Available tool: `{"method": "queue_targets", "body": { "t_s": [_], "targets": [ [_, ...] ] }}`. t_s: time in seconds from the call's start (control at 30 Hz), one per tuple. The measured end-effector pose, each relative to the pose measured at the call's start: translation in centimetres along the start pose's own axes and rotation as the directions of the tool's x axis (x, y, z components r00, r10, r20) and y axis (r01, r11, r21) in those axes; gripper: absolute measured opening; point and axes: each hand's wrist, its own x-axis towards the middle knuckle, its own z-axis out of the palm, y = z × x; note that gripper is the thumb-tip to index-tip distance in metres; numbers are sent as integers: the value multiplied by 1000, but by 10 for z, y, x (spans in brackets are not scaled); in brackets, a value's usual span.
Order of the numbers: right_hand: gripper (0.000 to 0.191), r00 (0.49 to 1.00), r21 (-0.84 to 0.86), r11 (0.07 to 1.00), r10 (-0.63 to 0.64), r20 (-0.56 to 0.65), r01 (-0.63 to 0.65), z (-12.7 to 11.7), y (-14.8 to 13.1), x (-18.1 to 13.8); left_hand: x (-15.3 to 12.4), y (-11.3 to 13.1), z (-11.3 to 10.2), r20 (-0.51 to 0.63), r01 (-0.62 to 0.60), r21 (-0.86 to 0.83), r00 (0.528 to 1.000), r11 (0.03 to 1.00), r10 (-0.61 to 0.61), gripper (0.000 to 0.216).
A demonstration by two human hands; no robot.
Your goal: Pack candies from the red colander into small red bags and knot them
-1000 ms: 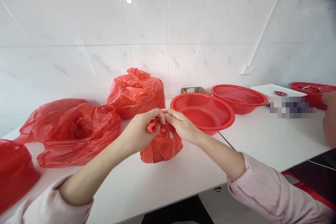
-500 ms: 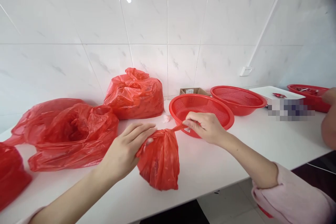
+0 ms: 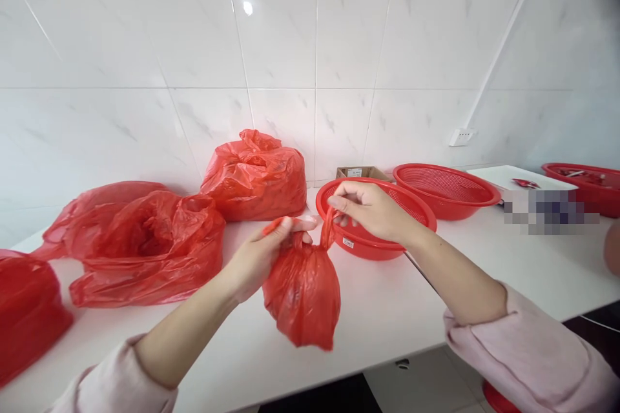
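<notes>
"Background: white tiled wall [image 3: 271,32], grey veining, socket [image 3: 462,137] at right. White table [image 3: 232,355] runs along its foot. Where is the bag?"

"Small red bag [image 3: 304,297], at centre, between the two hands, over the front part of the table. Neck up, body bulging below. Cannot tell whether its base touches the table."

"Grip, left?"

"Left hand [image 3: 264,255] holds one gathered end of the bag's neck — thumb pressed toward the forefinger, a bit of red film showing above."

"And right?"

"Right hand [image 3: 371,206] pinches the other end, narrow, thumb against fingers. That end stands as a twisted strip, drawn upward. In view, the hand overlaps the near basket [image 3: 378,250]."

"Other items, right side?"

"Near basket is red, with perforated walls and a small white label. Second basket [image 3: 445,206] lies behind it, to the right; carton [image 3: 361,173] by the wall. Farther right, white tray [image 3: 494,175] with a red packet [image 3: 526,184] on it; third basket [image 3: 593,197] beyond, small items inside, too small to identify. Pixelated patch covers the tray's near side."

"Left side?"

"Three more red bags: bunched bag [image 3: 256,177] against the wall, top gathered; loose bag [image 3: 150,242] spread out, crumpled — and an edge bag [image 3: 29,313], cut by the frame."
</notes>
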Motion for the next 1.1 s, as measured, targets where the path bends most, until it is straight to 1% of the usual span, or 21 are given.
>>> {"method": "queue_targets", "body": {
  "t_s": [0.07, 0.13, 0.17, 0.23, 0.3, 0.33, 0.4, 0.43, 0.47, 0.57, 0.63, 0.7, 0.73, 0.83, 0.87, 0.9, 0.93, 0.97, 1.03, 1.07, 1.1],
  "targets": [
    [26, 998, 17, 1000, -16, 62, 15, 10, -11, 3, 8, -4, 9, 111, 117, 30, 987, 993, -119, 30],
    [20, 993, 21, 1000, 1, 120, -4, 21, -15, 7, 9, -8, 16, 197, 152, 111, 965, 982, -171, 29],
    [18, 993, 19, 1000, 14, 115, -17, 26, -15, 8, 9, -10, 19, 202, 150, 136, 963, 979, -176, 30],
    [18, 999, 1, 1000, 29, 38, -29, 35, -12, 9, 7, -12, 20, 147, 137, 140, 976, 981, -158, 32],
    [27, 999, -34, 998, 45, -15, -45, 41, -4, 7, 7, -13, 18, 79, 112, 100, 990, 989, -120, 33],
    [30, 998, -49, 997, 59, -1, -59, 44, 1, 4, 8, -14, 16, 61, 91, 77, 993, 993, -96, 34],
    [29, 992, -57, 994, 99, 78, -94, 45, 11, -1, 10, -16, 10, 43, 50, 45, 998, 998, -52, 33],
    [28, 989, -54, 993, 111, 96, -106, 44, 15, -4, 11, -17, 8, 31, 41, 46, 999, 998, -42, 34],
    [26, 990, -51, 992, 117, 83, -113, 42, 19, -6, 13, -19, 6, 10, 40, 50, 999, 998, -41, 35],
    [20, 990, -43, 991, 126, -56, -129, 37, 20, -12, 14, -24, 2, -75, 47, 64, 996, 997, -43, 35],
    [19, 986, -1, 991, 134, -95, -135, 37, 17, -17, 14, -24, 0, -102, 8, 87, 995, 996, 1, 32],
    [19, 987, 77, 987, 144, -69, -139, 43, 15, -25, 12, -20, -4, -105, -46, 136, 993, 990, 61, 28],
    [19, 987, 124, 981, 156, -37, -150, 47, 16, -30, 11, -17, -7, -94, -63, 162, 992, 985, 79, 26],
    [16, 967, 246, 937, 223, 120, -247, 61, 28, -43, 5, -9, -13, -24, -67, 240, 997, 969, 75, 21],
    [15, 955, 250, 927, 243, 171, -280, 64, 33, -45, 4, -7, -14, 2, -64, 276, 998, 959, 66, 20],
    [14, 950, 222, 931, 251, 185, -289, 66, 37, -45, 2, -6, -14, 21, -64, 315, 998, 947, 61, 18],
    [12, 957, 164, 949, 245, 155, -269, 66, 40, -45, 1, -6, -14, 29, -63, 354, 998, 933, 57, 16],
    [11, 971, 87, 970, 220, 88, -228, 65, 42, -42, 1, -6, -14, 28, -61, 389, 998, 919, 55, 15],
    [11, 990, -44, 990, 128, -51, -131, 62, 43, -34, 0, -7, -12, 19, -65, 447, 998, 892, 64, 17],
    [15, 993, -60, 994, 88, -79, -93, 61, 43, -30, 1, -9, -12, 18, -74, 476, 997, 876, 74, 18],
    [19, 996, -40, 997, 64, -70, -67, 60, 44, -25, 1, -10, -11, 26, -90, 505, 996, 859, 88, 19]
  ]
}}
